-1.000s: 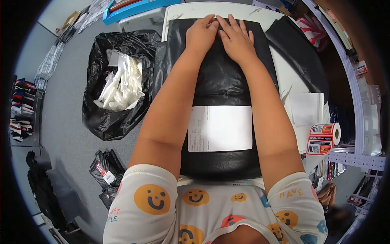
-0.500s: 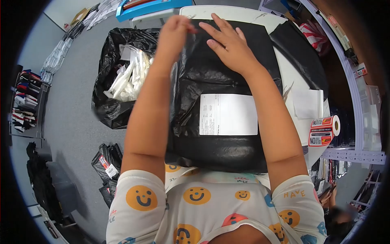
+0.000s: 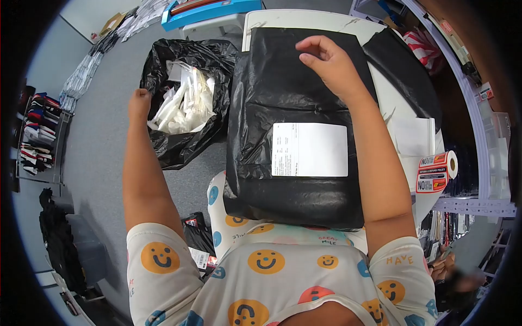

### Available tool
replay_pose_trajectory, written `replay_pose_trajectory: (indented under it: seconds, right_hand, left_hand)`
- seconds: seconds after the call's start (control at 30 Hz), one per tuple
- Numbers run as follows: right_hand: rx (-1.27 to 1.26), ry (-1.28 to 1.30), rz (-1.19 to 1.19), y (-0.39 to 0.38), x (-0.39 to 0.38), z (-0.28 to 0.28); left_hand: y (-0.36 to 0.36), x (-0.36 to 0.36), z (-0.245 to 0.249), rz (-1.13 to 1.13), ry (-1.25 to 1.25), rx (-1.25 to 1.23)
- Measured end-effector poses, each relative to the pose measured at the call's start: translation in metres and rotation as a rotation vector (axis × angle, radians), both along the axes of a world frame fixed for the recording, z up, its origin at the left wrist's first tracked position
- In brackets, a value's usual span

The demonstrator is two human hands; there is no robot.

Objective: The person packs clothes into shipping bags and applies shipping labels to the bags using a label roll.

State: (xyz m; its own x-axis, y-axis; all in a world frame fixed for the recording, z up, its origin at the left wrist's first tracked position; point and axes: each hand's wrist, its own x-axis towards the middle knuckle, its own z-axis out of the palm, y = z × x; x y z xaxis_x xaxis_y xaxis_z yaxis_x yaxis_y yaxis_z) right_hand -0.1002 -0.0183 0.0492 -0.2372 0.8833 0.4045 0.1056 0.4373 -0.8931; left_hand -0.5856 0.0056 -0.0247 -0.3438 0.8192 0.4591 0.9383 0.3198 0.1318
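Note:
A large black plastic-wrapped parcel (image 3: 293, 198) with a white printed label (image 3: 310, 149) lies in front of me, its near end against my lap. My right hand (image 3: 329, 62) is over its far part, holding nothing, with fingers loosely curled and the thumb apart from them. Out to the left, my left hand (image 3: 140, 103) is closed at the left rim of a black plastic bag (image 3: 182, 155), apparently gripping that rim. White and clear plastic scraps (image 3: 187, 100) fill the bag's opening.
Beneath the parcel is a white table (image 3: 321, 18), with a folded black plastic bag (image 3: 405, 70) on its right. A roll of red-and-white labels (image 3: 435, 171) stands nearby. Black packages (image 3: 198, 233) lie on the floor. Another person's hand (image 3: 443, 266) shows lower right.
My left hand has gone from the parcel's far edge to the bag's left rim. The bag has shifted right, closer to the parcel. My right hand's fingers, spread before, have curled.

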Motion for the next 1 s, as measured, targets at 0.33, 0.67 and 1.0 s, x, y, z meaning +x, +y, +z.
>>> replay_pose_trajectory:
  seconds: [0.33,0.67,1.0]
  right_hand:
    - [0.231,-0.856,-0.739,0.057,0.031,-0.032]
    - [0.152,-1.058,-0.815,0.057,0.027,-0.07]
    - [0.068,-1.131,-0.812,0.046,0.018,-0.052]
  left_hand:
    - [0.047,0.318,0.055,-0.734,0.159,0.453]
    - [0.045,0.388,-0.002,-0.6,0.002,-0.001]
    - [0.041,0.392,-0.001,-0.582,0.017,0.019]
